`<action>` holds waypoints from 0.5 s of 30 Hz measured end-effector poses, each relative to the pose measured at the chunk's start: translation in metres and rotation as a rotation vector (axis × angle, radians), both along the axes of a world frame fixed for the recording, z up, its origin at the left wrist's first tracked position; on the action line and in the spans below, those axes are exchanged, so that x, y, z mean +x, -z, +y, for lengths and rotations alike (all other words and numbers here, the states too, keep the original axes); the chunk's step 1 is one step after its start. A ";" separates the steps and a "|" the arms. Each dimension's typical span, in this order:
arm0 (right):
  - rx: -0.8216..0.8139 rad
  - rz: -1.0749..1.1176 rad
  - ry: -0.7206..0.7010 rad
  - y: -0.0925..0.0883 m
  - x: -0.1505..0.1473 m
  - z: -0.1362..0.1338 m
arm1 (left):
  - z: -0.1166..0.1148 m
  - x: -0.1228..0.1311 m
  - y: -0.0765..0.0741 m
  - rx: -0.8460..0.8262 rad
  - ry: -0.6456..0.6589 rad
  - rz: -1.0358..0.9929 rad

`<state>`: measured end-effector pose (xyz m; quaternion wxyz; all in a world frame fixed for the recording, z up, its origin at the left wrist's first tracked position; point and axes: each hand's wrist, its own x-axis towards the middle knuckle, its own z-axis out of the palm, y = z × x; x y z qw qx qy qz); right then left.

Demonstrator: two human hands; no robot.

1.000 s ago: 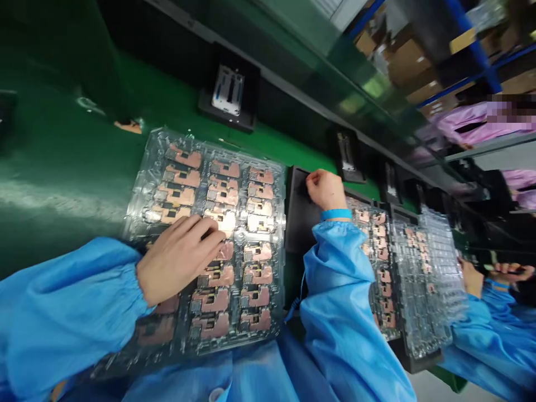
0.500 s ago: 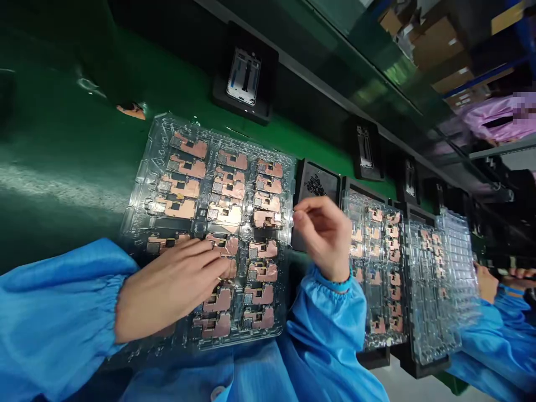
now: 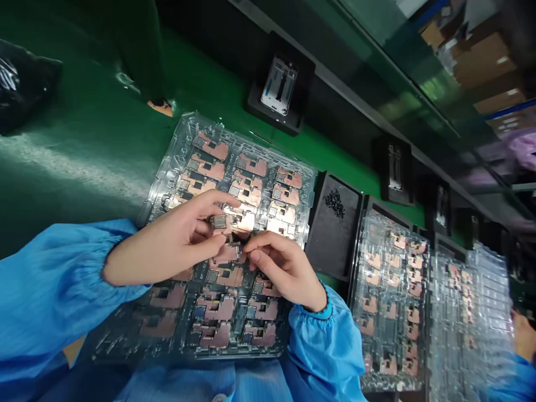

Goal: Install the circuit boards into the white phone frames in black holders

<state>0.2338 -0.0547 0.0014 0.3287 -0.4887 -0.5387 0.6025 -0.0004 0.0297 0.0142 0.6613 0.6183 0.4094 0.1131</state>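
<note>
Electronics assembly floor in a factory, indicated by several features. A long green-topped workbench (image 3: 84,162) is lined with black fixtures (image 3: 280,92). Clear plastic trays (image 3: 251,139) of copper-faced circuit boards (image 3: 221,307) are laid along it. Blue smocks (image 3: 54,279) are worn at the bench. Cardboard cartons (image 3: 481,67) are shelved beyond.

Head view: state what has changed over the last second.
The right hand has moved from the black tray over the clear plastic tray and now meets the left hand. The left hand has lifted off the copper-coloured boards and appears to pinch a small metal-topped part. The trays stay in the same arrangement, though the view has shifted.
</note>
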 end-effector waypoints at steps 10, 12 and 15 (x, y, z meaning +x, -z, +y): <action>-0.182 0.223 0.039 0.012 -0.010 -0.002 | -0.001 0.002 0.007 -0.001 0.069 -0.007; -0.187 0.216 0.045 0.012 -0.011 -0.002 | -0.001 0.002 0.007 0.002 0.080 -0.021; -0.181 0.191 0.058 0.010 -0.012 -0.001 | -0.001 0.002 0.008 -0.014 0.088 -0.036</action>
